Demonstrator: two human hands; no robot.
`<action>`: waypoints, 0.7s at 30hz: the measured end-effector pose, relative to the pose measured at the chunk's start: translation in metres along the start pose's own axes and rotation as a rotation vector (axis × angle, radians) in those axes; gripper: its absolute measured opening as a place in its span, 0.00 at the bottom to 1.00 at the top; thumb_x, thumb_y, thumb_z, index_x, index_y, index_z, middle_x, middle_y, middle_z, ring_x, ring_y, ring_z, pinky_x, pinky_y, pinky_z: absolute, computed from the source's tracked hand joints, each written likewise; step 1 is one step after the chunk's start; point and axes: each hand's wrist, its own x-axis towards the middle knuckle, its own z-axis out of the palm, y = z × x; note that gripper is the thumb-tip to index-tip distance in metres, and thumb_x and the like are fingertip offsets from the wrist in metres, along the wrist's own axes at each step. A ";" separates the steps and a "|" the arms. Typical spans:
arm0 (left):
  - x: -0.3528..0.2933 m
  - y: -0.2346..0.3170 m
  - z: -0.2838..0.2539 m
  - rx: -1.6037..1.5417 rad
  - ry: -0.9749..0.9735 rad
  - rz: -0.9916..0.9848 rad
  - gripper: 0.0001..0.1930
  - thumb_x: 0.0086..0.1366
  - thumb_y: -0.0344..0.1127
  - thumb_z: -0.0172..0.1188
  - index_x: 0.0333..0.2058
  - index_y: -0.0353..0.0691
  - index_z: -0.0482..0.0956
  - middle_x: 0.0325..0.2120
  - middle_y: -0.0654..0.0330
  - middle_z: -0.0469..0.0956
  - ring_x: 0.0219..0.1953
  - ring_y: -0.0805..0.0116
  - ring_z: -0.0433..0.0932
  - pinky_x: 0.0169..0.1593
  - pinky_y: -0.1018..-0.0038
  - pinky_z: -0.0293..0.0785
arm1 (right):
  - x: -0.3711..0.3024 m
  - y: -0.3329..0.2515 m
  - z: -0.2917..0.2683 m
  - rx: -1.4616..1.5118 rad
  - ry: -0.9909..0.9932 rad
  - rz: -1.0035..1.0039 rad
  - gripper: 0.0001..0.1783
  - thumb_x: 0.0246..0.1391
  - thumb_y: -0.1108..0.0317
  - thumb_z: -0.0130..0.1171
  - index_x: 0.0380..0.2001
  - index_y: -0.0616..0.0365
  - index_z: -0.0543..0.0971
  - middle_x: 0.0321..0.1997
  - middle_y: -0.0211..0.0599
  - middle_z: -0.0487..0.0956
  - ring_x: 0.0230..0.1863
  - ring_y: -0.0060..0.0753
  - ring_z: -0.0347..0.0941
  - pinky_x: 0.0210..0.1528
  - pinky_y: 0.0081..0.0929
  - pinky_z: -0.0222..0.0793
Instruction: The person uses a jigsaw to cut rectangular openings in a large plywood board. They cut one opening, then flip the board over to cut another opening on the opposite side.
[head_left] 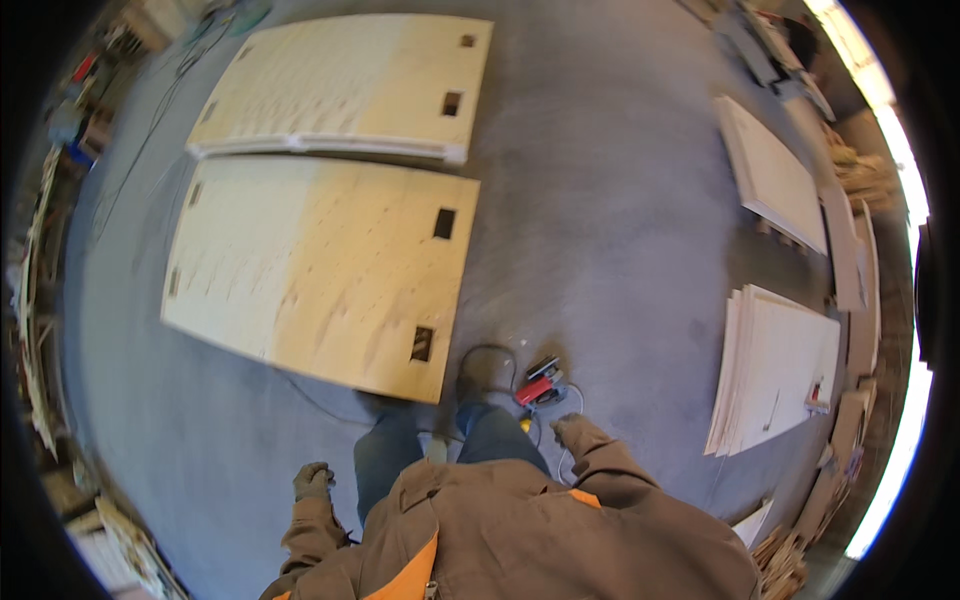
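Note:
My left hand, in a dark glove, hangs at my left side with its fingers curled; nothing shows in it. On the other side, my gloved right hand is low by my hip, its fingers too small and turned away to make out. Just beyond it, a red and dark power tool lies on the floor with its cable beside it; its exact kind is unclear. In front of my legs is a large plywood panel with rectangular cut-outs, touched by neither hand.
Beyond the near panel lies a second stack of plywood panels with cut-outs. Pale sheets and another stack lie on the right. A cable runs across the grey floor at far left. Timber offcuts line the right wall.

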 end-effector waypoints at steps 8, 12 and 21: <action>0.170 0.021 0.100 -0.044 -0.338 0.300 0.06 0.55 0.22 0.63 0.33 0.32 0.83 0.23 0.53 0.82 0.23 0.67 0.79 0.29 0.70 0.78 | -0.051 0.077 -0.019 -0.823 0.175 -0.200 0.20 0.64 0.54 0.50 0.51 0.51 0.82 0.48 0.47 0.83 0.51 0.50 0.78 0.57 0.42 0.71; 0.198 0.053 0.137 -0.010 -0.466 0.212 0.05 0.58 0.23 0.60 0.33 0.29 0.80 0.20 0.51 0.80 0.21 0.65 0.78 0.27 0.70 0.77 | -0.098 0.122 0.026 -0.650 0.211 -0.042 0.28 0.61 0.44 0.51 0.50 0.55 0.82 0.54 0.48 0.81 0.56 0.55 0.75 0.63 0.41 0.66; 0.234 0.042 0.065 0.163 -0.420 0.304 0.09 0.63 0.32 0.62 0.38 0.33 0.83 0.29 0.59 0.82 0.32 0.72 0.77 0.37 0.72 0.75 | -0.036 -0.003 0.114 -0.226 0.305 -0.316 0.30 0.55 0.56 0.64 0.54 0.69 0.75 0.42 0.49 0.82 0.38 0.41 0.80 0.43 0.31 0.76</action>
